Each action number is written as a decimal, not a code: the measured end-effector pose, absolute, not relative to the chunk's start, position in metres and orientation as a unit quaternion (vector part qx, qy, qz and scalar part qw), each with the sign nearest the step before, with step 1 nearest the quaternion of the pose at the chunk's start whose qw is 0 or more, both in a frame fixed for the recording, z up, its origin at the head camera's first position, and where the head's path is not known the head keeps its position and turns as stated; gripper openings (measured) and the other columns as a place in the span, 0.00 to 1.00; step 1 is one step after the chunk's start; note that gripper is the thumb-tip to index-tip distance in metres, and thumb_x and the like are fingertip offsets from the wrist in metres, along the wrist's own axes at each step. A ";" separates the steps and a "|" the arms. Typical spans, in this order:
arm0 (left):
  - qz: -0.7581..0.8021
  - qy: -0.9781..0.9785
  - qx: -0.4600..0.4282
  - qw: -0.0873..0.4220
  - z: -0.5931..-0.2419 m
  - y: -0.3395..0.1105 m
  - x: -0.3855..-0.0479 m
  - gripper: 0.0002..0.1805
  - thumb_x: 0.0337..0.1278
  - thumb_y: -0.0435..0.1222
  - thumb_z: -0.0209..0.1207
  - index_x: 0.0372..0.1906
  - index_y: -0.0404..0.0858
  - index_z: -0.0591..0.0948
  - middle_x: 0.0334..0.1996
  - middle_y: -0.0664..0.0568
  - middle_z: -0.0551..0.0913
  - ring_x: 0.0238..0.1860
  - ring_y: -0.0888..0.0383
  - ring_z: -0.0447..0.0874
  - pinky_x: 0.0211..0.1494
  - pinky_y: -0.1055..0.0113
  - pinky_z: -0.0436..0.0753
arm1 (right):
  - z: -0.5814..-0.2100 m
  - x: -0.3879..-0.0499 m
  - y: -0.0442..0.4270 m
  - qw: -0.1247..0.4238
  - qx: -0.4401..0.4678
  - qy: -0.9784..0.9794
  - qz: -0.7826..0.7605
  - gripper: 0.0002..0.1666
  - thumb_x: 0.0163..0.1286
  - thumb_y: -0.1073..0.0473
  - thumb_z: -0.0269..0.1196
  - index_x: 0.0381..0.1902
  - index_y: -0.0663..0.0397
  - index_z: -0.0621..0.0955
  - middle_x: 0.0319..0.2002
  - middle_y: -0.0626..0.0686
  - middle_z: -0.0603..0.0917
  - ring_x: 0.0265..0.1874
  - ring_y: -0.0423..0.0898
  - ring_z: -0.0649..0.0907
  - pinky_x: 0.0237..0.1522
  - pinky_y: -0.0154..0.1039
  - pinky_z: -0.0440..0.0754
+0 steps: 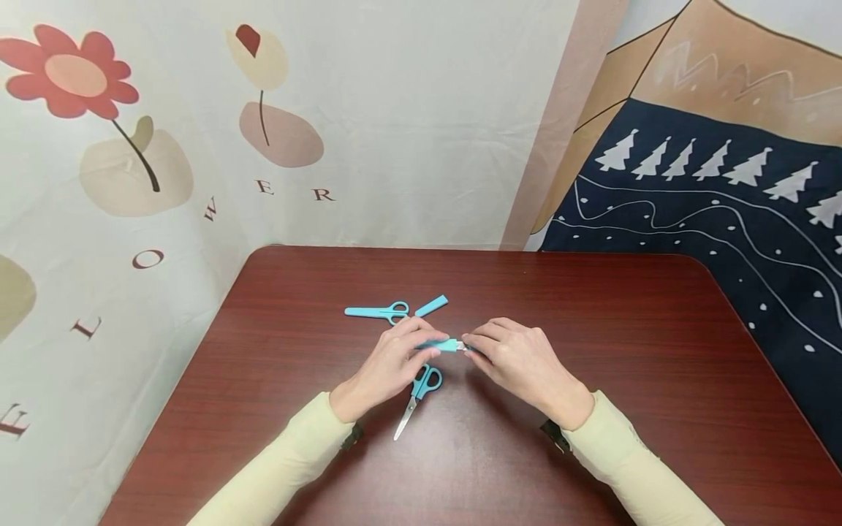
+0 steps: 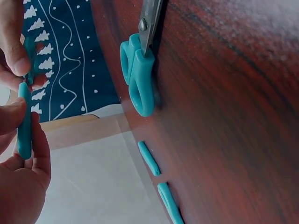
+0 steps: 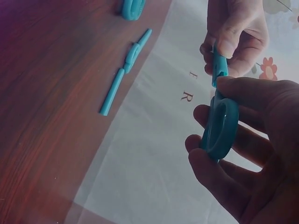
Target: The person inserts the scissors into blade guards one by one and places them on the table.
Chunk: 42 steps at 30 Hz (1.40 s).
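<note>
My left hand [image 1: 395,358] pinches a teal blade cover [image 1: 446,345] between thumb and fingers, over the middle of the table. Facing it, my right hand [image 1: 520,361] holds a pair of teal-handled scissors [image 3: 232,123] by the handle. A short stretch of metal blade shows between the cover and the right fingertips in the head view; the rest of the blade is hidden. Below the left hand lies a second pair of scissors [image 1: 419,389], its blades bare and pointing toward the near side. Past the left hand lies a third pair of scissors [image 1: 368,312] with its blades covered.
A loose teal cover [image 1: 431,305] lies just right of the covered scissors. The dark red wooden table [image 1: 625,314] has rounded far corners. Behind it hang a pale cloth [image 1: 408,109] with flowers and letters and a dark blue cloth [image 1: 658,197] with white trees.
</note>
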<state>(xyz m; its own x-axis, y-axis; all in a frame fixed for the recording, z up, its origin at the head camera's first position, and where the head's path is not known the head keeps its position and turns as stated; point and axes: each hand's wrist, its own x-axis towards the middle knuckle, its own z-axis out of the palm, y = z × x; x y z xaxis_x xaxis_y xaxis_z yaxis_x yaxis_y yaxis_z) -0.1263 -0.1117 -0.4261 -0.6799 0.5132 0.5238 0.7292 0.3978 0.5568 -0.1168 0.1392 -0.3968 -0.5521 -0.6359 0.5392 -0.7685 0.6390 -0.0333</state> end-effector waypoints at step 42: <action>-0.437 -0.808 -0.364 0.155 -0.429 -0.110 -0.123 0.14 0.60 0.26 0.70 0.51 0.35 0.88 0.45 0.51 0.83 0.45 0.56 0.80 0.40 0.74 0.86 | -0.392 -0.115 0.142 0.177 0.348 -0.896 0.212 0.18 0.60 0.61 0.79 0.47 0.58 0.87 0.47 0.53 0.83 0.32 0.42 0.85 0.32 0.37 0.86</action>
<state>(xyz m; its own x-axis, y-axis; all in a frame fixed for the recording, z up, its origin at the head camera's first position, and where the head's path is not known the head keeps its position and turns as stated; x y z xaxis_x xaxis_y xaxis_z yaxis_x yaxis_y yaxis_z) -0.1229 -0.1104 -0.4287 -0.6871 0.4530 0.5681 0.7234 0.3529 0.5934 -0.1155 0.1419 -0.3915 -0.6948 -0.5484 0.4653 -0.6986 0.6683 -0.2556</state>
